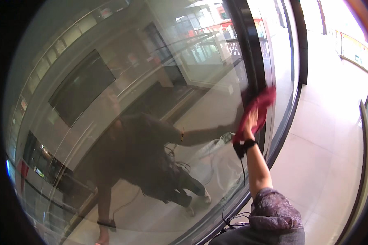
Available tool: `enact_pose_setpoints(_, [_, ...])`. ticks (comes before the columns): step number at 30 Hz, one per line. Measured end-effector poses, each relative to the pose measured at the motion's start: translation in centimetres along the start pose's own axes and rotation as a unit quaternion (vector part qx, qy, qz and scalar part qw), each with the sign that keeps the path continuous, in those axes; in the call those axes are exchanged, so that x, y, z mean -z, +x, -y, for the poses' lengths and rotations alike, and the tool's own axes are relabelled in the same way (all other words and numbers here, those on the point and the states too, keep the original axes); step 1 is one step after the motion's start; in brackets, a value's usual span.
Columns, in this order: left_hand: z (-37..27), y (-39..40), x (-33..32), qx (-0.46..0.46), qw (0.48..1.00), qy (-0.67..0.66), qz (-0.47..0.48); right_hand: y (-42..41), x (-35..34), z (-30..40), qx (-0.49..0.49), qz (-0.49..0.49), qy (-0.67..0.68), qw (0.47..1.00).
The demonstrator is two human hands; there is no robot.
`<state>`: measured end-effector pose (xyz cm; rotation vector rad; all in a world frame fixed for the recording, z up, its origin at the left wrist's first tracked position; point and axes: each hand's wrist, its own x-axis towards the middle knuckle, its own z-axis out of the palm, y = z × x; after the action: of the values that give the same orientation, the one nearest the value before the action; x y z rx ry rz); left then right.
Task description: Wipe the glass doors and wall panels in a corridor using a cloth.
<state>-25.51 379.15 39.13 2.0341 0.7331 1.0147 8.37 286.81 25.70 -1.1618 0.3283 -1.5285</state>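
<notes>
My right hand [252, 121] lies over a dark red cloth [265, 99], pressing it against the black upright frame [254, 55] at the edge of a large glass pane [214, 113]. The cloth is bunched and blurred, and its lower end hangs beside my wrist. Around that wrist is a black band [250, 144] with a small dark device and a thin cable [243, 171] running down. My left hand is out of view. In the glass, a reflected arm with another black band reaches down at the lower left.
The glass mirrors a dark-clothed figure, cables and a room. Below the pane runs a dark curved bottom rail [199, 234]. Pale floor tiles [320, 159] extend to the right, bordered by a railing or frame edge [362, 147]. Loose cable loops [230, 222] lie near my body.
</notes>
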Motion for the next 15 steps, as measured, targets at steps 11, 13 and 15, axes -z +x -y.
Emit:
enact_pose_setpoints(11, [6.3,0.4,3.7,0.036,0.991,-0.127,-0.022,-18.0,-5.7,19.3,0.002,0.122,-0.131,0.984])
enact_pose_setpoints(13, [5.2,-0.4,2.1,0.047,0.987,-0.149,-0.034,-21.6,-11.0,32.1,-0.119,0.045,0.039,0.991])
enact_pose_setpoints(15, [7.1,0.4,3.8,-0.006,0.995,-0.087,-0.039,-27.5,-13.2,38.5,0.226,0.154,0.035,0.961])
